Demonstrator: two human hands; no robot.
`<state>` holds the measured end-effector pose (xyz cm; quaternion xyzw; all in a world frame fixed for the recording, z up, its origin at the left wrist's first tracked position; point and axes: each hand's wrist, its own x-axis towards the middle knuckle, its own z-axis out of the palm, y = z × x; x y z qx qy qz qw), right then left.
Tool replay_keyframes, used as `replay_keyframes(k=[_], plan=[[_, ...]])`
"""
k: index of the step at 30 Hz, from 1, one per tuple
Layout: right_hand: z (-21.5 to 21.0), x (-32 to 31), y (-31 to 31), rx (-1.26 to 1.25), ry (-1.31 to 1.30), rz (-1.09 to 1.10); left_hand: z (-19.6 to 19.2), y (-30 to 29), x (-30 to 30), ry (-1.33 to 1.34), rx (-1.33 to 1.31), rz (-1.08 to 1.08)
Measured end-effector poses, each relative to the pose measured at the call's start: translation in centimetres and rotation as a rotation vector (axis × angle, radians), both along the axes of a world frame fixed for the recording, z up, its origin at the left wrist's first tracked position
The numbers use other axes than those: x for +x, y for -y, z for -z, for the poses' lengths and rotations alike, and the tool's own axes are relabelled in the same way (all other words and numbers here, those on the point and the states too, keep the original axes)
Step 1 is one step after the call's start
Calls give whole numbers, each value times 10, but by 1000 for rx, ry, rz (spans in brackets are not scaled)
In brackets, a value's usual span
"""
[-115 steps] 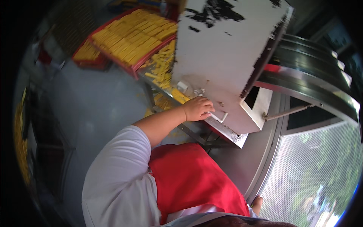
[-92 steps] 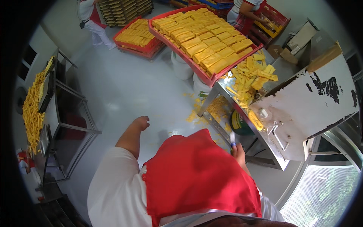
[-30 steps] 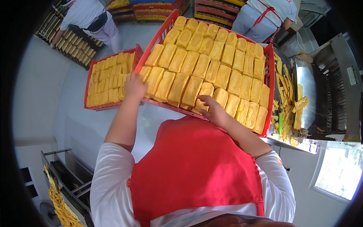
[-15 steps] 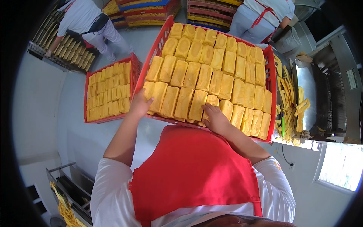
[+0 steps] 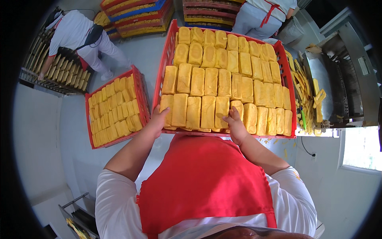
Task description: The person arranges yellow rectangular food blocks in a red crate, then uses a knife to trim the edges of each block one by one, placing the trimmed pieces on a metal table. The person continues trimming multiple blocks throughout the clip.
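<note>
Clasping red crate [image 5: 195, 133] with left hand [image 5: 158, 121]; draping right hand [image 5: 238, 129] over rim, unclear if gripping. Facing crate squarer than before.

A wedge of floor [image 5: 149, 72] separates the large crate [image 5: 170, 46] from the lower crate [image 5: 142, 93]. Yellow blocks [image 5: 197, 83] crowd the former; a metal machine [image 5: 347, 85] bars the right.

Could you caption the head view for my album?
Left hand and right hand at the near side of a red crate packed with yellow loaves.
</note>
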<state>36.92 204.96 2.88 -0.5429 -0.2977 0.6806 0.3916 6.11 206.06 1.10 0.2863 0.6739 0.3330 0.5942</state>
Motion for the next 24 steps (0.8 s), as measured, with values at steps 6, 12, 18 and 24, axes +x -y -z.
replay_keyframes(k=[6, 12, 18, 24], plan=[[15, -11, -11, -86, 273, -47, 4, -4, -3, 129, -25, 16], [60, -1, -12, 61, 456, -114, 12, -3, -4, 163, 9, 37], [21, -18, -15, -53, 365, -98, -4, -9, -4, 217, -76, 49], [43, 9, -10, 109, 146, -85, 0, -6, -2, 263, -17, 5]])
